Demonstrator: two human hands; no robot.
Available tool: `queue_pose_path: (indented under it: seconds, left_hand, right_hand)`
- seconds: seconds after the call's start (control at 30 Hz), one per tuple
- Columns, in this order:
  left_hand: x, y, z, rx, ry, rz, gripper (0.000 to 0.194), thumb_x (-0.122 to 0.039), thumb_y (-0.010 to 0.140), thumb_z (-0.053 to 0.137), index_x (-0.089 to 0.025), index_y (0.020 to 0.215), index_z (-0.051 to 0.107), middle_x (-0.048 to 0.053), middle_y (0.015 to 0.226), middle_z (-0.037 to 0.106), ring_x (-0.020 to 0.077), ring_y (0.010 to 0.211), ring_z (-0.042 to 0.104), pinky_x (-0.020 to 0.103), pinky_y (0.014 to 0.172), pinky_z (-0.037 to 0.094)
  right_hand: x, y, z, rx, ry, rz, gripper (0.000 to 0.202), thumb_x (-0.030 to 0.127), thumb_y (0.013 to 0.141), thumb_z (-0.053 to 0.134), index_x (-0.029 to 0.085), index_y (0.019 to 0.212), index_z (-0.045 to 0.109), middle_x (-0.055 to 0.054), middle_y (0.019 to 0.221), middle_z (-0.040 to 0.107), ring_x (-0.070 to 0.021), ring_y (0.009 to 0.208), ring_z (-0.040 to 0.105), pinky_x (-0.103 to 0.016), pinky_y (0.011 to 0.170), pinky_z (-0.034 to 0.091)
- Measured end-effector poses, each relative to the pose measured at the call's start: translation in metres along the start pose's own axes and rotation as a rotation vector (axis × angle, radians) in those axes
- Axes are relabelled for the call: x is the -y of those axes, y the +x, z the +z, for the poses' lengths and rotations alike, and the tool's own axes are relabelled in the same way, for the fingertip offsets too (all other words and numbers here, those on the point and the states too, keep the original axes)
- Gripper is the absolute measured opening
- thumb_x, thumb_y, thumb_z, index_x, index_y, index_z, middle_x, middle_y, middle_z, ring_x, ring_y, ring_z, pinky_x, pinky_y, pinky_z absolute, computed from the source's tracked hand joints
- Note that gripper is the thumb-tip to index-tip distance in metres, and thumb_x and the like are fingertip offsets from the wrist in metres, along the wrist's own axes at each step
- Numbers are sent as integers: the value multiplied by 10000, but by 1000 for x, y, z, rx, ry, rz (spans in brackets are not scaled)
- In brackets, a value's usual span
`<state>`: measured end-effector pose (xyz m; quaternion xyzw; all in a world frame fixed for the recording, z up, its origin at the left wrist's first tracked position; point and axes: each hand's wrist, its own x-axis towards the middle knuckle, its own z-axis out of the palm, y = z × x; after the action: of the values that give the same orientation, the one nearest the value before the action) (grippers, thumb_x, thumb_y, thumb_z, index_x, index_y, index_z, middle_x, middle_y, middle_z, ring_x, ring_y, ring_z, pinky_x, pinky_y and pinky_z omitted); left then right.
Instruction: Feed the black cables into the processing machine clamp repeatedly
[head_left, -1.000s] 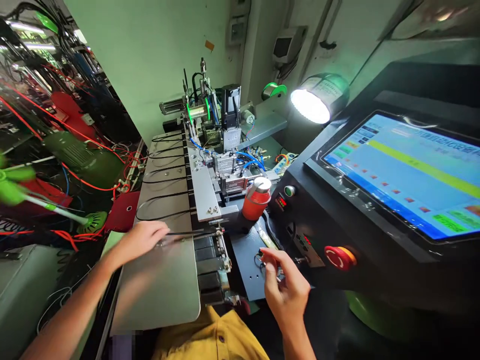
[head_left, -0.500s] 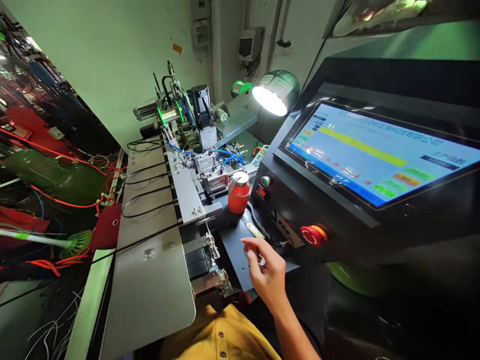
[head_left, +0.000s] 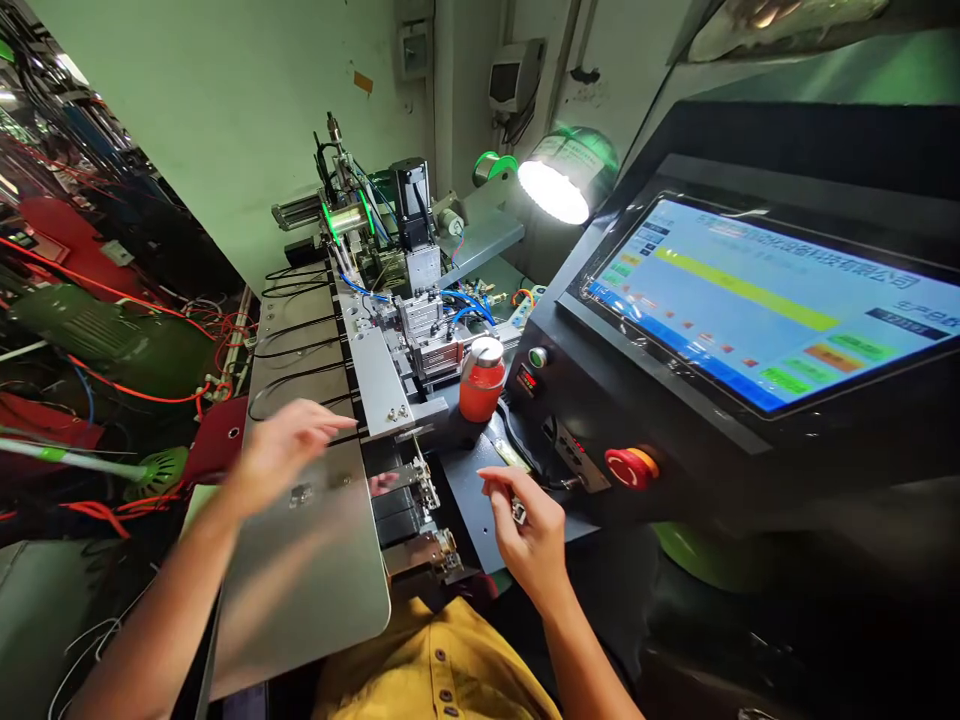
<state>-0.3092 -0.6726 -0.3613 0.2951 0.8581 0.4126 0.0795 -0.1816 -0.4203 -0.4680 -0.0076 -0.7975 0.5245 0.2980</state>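
Note:
Blurred by motion, my left hand [head_left: 289, 450] hovers over the metal plate [head_left: 307, 580], its fingers pointing right toward a black cable [head_left: 300, 375]; whether it holds anything is unclear. My right hand [head_left: 525, 520] is curled, thumb and fingertips close together, above the dark base plate [head_left: 476, 500]. A small shiny part [head_left: 519, 512] shows within its curled fingers. Between my hands are the machine's metal end pieces [head_left: 427, 485]. A red jar with a silver lid [head_left: 482, 380] stands just beyond my right hand.
A control box with a lit screen [head_left: 765, 310] and a red stop button [head_left: 631, 467] rises at the right. A bright lamp [head_left: 556, 190] hangs behind the jar. Machine blocks and a motor [head_left: 412, 205] stand farther back; red hoses [head_left: 135, 385] run at the left.
My left hand has come into view from the left, over the metal plate. My right hand stays nearly in place, and the view has shifted slightly.

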Motion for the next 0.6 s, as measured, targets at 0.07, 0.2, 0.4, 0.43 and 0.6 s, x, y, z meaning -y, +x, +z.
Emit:
queue_pose_path:
  seconds: [0.07, 0.2, 0.4, 0.43, 0.6]
  left_hand:
    - [-10, 2, 33, 202, -57, 9, 335, -376, 962, 442, -180, 1062, 695, 62, 925, 613, 134, 790, 580, 242, 731, 510]
    - [-17, 1, 89, 259, -176, -86, 254, -299, 933, 490, -170, 1018, 691, 48, 921, 606, 127, 797, 582, 219, 719, 519]
    - [-6, -7, 99, 134, -86, -77, 184, -281, 896, 558, -164, 904, 699, 33, 847, 617, 124, 749, 598, 209, 669, 513]
    - [-6, -8, 97, 128, -43, -58, 174, -279, 891, 570, -171, 883, 705, 30, 837, 623, 126, 751, 596, 211, 669, 503]
    - [-15, -10, 92, 142, -105, -95, 191, -286, 886, 582, -162, 798, 698, 14, 752, 601, 102, 644, 564, 198, 584, 451]
  right_hand:
    - [3, 0, 0, 47, 43, 46, 158, 158, 930, 464, 193, 953, 617, -3, 738, 584, -134, 659, 556, -251, 626, 424]
    - [8, -1, 7, 211, 187, 209, 142, 242, 941, 497, 208, 1010, 615, -8, 792, 637, -140, 690, 579, -246, 632, 442]
    - [9, 5, 23, 315, 302, 338, 199, 335, 920, 543, 180, 823, 621, -6, 730, 608, -135, 654, 534, -241, 600, 412]
    - [8, 6, 24, 326, 302, 344, 212, 333, 916, 547, 176, 788, 612, 2, 698, 586, -129, 634, 515, -238, 586, 398]
    - [12, 6, 25, 301, 340, 286, 207, 280, 910, 565, 177, 730, 575, 27, 632, 510, -106, 570, 431, -234, 531, 342]
